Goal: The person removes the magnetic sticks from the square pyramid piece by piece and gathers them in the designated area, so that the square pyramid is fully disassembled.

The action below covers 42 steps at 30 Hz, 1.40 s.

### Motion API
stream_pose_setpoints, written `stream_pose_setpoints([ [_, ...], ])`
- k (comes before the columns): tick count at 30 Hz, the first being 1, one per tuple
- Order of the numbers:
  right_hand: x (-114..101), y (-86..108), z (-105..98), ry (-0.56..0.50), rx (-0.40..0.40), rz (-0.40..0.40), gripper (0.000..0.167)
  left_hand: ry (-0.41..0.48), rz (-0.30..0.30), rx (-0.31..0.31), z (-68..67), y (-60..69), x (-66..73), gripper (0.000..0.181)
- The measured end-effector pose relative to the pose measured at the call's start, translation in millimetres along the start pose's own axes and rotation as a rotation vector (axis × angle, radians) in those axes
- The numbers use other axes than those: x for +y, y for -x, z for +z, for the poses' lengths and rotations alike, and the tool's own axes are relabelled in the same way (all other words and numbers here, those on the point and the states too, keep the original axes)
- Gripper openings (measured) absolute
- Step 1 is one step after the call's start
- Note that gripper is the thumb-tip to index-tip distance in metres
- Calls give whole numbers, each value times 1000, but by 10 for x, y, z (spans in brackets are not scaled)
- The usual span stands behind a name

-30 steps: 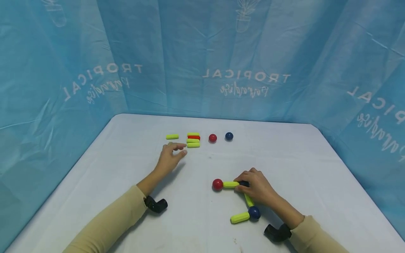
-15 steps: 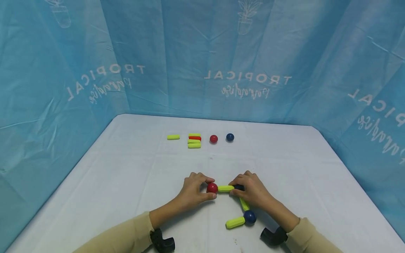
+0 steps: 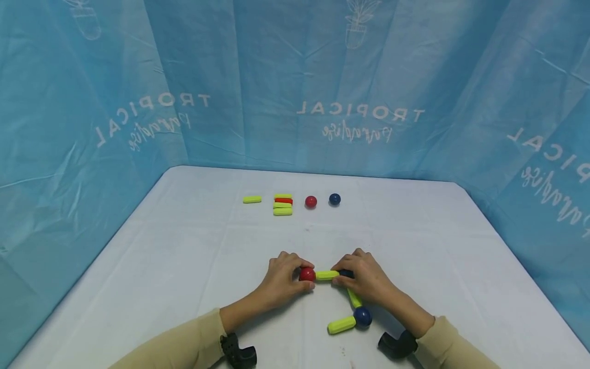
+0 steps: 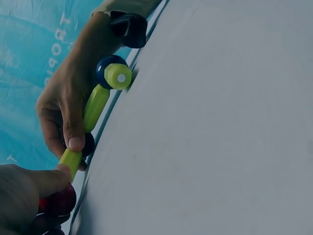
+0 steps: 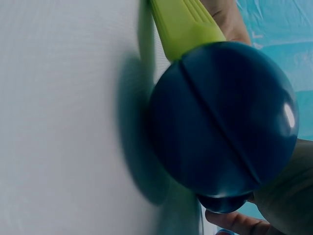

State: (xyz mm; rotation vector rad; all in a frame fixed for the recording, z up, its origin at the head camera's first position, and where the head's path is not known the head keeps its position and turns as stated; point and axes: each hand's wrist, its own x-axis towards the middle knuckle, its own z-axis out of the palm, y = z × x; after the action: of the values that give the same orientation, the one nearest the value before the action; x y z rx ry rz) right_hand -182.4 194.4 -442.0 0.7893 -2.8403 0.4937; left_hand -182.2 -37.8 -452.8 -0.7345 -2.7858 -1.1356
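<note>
Joined yellow-green rods and balls, a magnetic building set by their look, make a bent chain near the middle of the table. My left hand (image 3: 279, 279) pinches the red ball (image 3: 307, 274) at its left end between thumb and fingers. A yellow-green rod (image 3: 327, 275) links it to a dark ball (image 3: 346, 273), which my right hand (image 3: 367, 278) grips and partly covers. From there a second rod (image 3: 354, 298) runs down to a blue ball (image 3: 362, 316), with a third rod (image 3: 341, 325) sticking out leftward. That blue ball (image 5: 222, 117) fills much of the right wrist view.
Towards the back of the white table (image 3: 221, 246) lie a single yellow-green rod (image 3: 252, 199), a stack of several rods (image 3: 282, 205), one of them red, a loose red ball (image 3: 311, 202) and a loose blue ball (image 3: 334, 199). A blue printed curtain (image 3: 276, 77) surrounds the table.
My left hand came from beside the rod stack, right and nearer, and took hold of the chain's red ball. The chain shifted slightly left and nearer with my right hand still gripping it.
</note>
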Motion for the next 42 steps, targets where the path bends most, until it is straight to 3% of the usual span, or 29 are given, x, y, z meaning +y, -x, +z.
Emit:
stream_pose_setpoints([
  [14, 0, 28, -18, 4, 19, 21, 22, 55, 0, -66, -113, -192, -37, 34],
  [21, 120, 113, -57, -20, 39, 96, 18, 137, -150, 18, -284, -409, -198, 37],
  [24, 172, 141, -73, -40, 42, 97, 18, 154, -193, 17, -268, -562, -224, 42],
  [28, 184, 140, -66, -62, 28, 74, 19, 151, -214, 42, -107, -853, -206, 43],
  [34, 170, 143, -39, -73, 11, 90, 20, 11, -159, 123, 129, -1278, -175, 44],
  [42, 165, 131, -61, -60, 24, 85, 19, -141, -191, 167, 227, -1682, -200, 42],
])
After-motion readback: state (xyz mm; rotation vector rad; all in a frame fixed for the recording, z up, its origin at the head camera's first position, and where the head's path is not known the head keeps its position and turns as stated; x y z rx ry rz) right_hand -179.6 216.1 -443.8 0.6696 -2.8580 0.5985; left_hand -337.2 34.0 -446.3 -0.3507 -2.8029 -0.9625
